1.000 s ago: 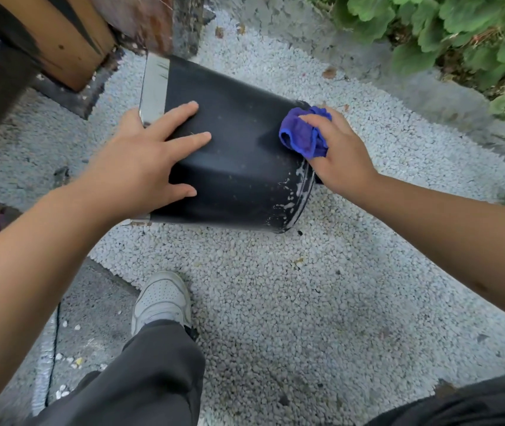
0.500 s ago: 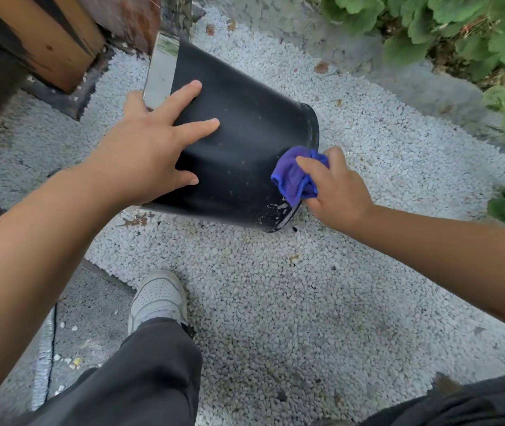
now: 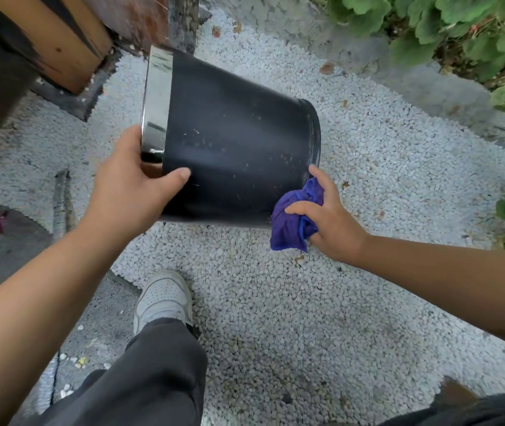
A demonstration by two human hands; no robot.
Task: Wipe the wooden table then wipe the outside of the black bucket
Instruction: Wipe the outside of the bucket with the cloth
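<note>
The right hand [image 3: 328, 222] is bunched around a blue cloth [image 3: 291, 219], fingers curled over it and one fingertip touching the lower edge of the black bucket [image 3: 232, 142] near its base. The left hand [image 3: 134, 182] is clamped on the bucket's rim end, thumb pressed flat on the outer wall and the other fingers apparently hooked inside the mouth, though the shiny rim [image 3: 155, 103] hides them. The bucket lies on its side on the white gravel [image 3: 275, 302], mouth pointing left towards the wooden worktop [image 3: 57, 41], base to the right. The main risk is the bucket rolling: it rests on a curved wall over loose stones, so a firm push from the cloth could turn it out of the left hand's grip. Wiping low near the ground could also drag the cloth into the gravel, pick up grit and scratch or re-soil the wall, which still shows pale specks. The underside against the stones is likely to be missed unless the bucket is turned, and the person's shoe [image 3: 163, 298] stands close enough to be bumped.
</note>
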